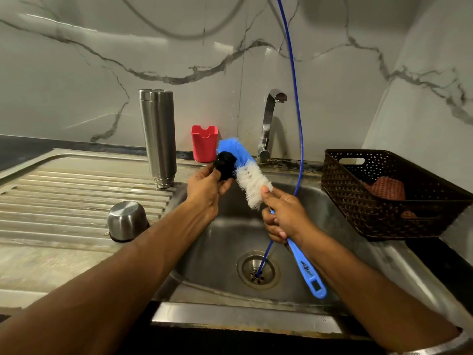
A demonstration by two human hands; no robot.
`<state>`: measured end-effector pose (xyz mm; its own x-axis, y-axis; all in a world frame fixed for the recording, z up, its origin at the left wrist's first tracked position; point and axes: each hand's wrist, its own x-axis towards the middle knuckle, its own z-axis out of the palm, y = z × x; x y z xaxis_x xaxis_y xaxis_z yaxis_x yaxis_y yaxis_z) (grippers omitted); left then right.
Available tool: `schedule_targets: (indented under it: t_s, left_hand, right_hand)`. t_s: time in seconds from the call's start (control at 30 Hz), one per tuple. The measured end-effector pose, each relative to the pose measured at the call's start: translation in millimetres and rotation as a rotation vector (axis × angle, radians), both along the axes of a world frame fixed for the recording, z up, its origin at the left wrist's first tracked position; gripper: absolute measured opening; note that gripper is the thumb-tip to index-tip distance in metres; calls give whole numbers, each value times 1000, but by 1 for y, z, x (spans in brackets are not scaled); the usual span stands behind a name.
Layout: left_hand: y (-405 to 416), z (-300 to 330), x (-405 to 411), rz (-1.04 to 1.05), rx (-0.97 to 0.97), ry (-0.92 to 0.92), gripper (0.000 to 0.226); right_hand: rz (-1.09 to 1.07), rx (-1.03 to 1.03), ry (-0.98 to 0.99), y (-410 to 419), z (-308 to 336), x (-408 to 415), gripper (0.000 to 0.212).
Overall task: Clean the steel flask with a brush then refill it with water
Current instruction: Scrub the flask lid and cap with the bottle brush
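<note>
The steel flask stands upside down, mouth on the ribbed draining board, left of the sink. Its steel cup lid sits inverted on the board nearer to me. My left hand holds a small black stopper above the sink's left edge. My right hand grips the blue handle of a bottle brush. The brush's blue and white bristles press against the black stopper.
A steel sink with a drain lies below my hands. A thin blue hose hangs down into the drain. The tap rises behind. A red holder stands at the wall. A dark woven basket sits right.
</note>
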<state>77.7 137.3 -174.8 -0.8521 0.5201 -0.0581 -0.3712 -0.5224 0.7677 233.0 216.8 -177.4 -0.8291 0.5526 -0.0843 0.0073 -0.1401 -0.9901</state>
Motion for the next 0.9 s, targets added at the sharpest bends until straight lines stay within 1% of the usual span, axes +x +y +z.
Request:
schedule_targets:
  t_s: [0.13,0.27,0.33,0.4,0.47,0.5,0.57,0.63,0.73,0.77,0.83,0.9]
  left_hand:
    - [9,-15,21,-28,-29,107,29]
    - [10,-21,11,66,-128,188,23]
    - [10,-27,0,94,-258,292,19]
    - [9,-31,-2,68,-369,440,9]
    - [9,-32,-2,43,-440,569,3]
    - [8,-33,-4,58,-470,606,9]
    - [5,-31,-9,116,-528,617,17]
    - [3,-29,-13,154,-590,659,25]
    - [-3,-26,-9,176,-708,873,42]
    - [-5,-25,-7,189,-749,949,42]
    - [-9,-22,-7,243,-811,1056,27]
    - [-12,-19,-14,293,-804,1069,17]
  right_hand:
    - [-56,-22,41,2,3,-3,23]
    - [-13,-9,19,-5,-1,-3,23]
    - [-55,66,6,-4,-4,-6,23]
    - [-131,132,22,1,-6,-8,26]
    - [-176,198,44,6,-6,-7,28]
    - [-179,248,45,7,-5,-6,28]
    - [-163,382,51,4,-5,-6,27]
    - [-176,578,51,2,-5,-7,33]
    - [-247,825,6,12,-4,-8,40]
    - [-263,878,-19,16,-3,-6,41]
    - [-259,969,-78,20,-4,-2,44]
    - [-239,1051,-99,18,-7,0,48]
